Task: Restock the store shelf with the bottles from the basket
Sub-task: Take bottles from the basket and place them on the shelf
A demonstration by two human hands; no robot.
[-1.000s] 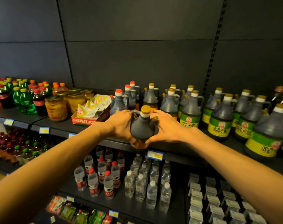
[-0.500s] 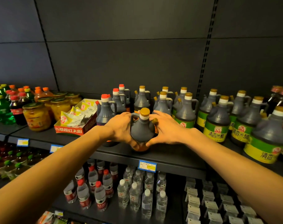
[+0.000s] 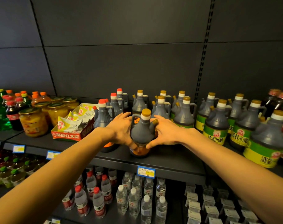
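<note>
On shelf (image 3: 170,156) edge: both hands clasp dark bottle (image 3: 141,131) | contents seemingly dark sauce | carton (image 3: 69,136): sachets

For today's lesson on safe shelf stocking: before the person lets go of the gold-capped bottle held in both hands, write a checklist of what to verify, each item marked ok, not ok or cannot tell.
1. Both hands hold the gold-capped bottle: the left hand and the right hand wrap its sides. Ok.
2. Bottle upright: the cap points up. Ok.
3. Base resting flat on the shelf: it sits low at the shelf, but contact is hidden by the hands. Cannot tell.
4. Clear of the front edge: some bare shelf shows ahead of it. Ok.
5. Not pushing the red-capped bottle on its left: the left hand covers the gap. Cannot tell.
6. Label facing forward: the hands hide it. Cannot tell.
</note>
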